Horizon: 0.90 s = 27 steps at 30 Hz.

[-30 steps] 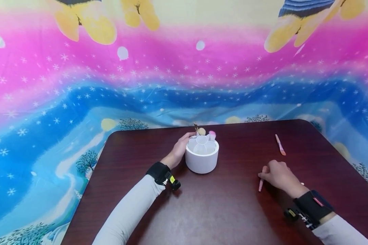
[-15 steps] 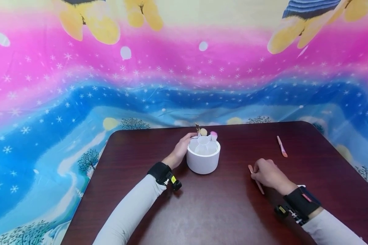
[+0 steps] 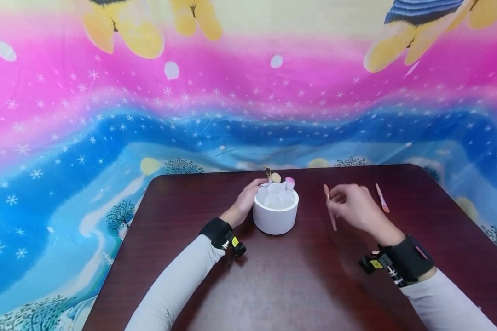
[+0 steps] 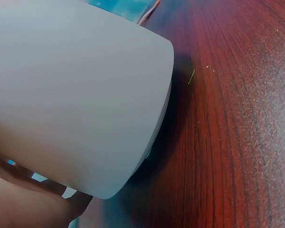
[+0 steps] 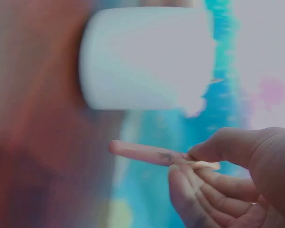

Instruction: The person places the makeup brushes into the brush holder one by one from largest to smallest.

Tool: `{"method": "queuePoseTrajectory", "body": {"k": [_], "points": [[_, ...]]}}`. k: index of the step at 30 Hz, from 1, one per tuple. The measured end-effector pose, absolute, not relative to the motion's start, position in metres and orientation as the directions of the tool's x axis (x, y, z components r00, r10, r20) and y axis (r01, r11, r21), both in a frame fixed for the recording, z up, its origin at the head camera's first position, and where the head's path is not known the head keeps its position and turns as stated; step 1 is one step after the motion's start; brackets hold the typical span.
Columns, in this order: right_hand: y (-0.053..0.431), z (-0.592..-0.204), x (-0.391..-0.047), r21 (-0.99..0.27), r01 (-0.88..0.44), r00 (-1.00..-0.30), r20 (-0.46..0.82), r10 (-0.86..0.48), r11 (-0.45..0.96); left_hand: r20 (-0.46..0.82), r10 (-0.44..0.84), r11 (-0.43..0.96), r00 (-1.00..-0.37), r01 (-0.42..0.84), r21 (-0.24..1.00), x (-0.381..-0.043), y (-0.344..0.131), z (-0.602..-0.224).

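Observation:
A white round brush holder, with petal-like dividers at its top, stands upright on the table. My left hand holds it from the left side, its fingers partly hidden behind the wall; in the left wrist view the holder's smooth wall covers much of the picture. To the holder's right, my right hand pinches a pink makeup brush between thumb and fingers. Its handle end points down in the head view, and the fingers hide part of it. Brush tops, one cream and one pink, stick up at the holder's back.
Another makeup brush lies on the dark wooden table, beyond the right hand. A gold-brown tip rises beside the cream one. Behind the table's far edge hangs a colourful printed cloth.
The right hand has lifted the pink brush and carried it left and farther back, toward the holder, turning it more upright. The left hand stays on the holder.

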State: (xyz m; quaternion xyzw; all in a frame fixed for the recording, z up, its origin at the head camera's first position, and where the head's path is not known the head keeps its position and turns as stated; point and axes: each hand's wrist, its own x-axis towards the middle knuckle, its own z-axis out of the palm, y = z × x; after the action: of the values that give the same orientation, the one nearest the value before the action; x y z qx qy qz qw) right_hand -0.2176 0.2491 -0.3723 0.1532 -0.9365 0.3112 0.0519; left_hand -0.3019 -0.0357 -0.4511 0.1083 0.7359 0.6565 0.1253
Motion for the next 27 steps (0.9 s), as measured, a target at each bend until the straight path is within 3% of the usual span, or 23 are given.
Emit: {"method": "queuePoseTrajectory", "body": {"k": [6, 15, 27], "points": [[0.231, -0.337, -0.221, -0.614, -0.401, -0.91, 0.351, -0.22, 0.68, -0.043, 0.315, 0.119, -0.948, -0.005, 0.993, -0.302, -0.037, -0.451], [0.201, -0.336, -0.23, -0.705, -0.465, -0.883, 0.411, -0.226, 0.536, -0.051, 0.313, 0.129, -0.949, -0.011, 0.992, -0.301, -0.037, -0.452], [0.192, -0.361, -0.235, -0.69, -0.402, -0.915, 0.318, -0.247, 0.602, -0.033, 0.324, 0.12, -0.945, 0.007, 0.993, -0.301, -0.037, -0.451]]}}
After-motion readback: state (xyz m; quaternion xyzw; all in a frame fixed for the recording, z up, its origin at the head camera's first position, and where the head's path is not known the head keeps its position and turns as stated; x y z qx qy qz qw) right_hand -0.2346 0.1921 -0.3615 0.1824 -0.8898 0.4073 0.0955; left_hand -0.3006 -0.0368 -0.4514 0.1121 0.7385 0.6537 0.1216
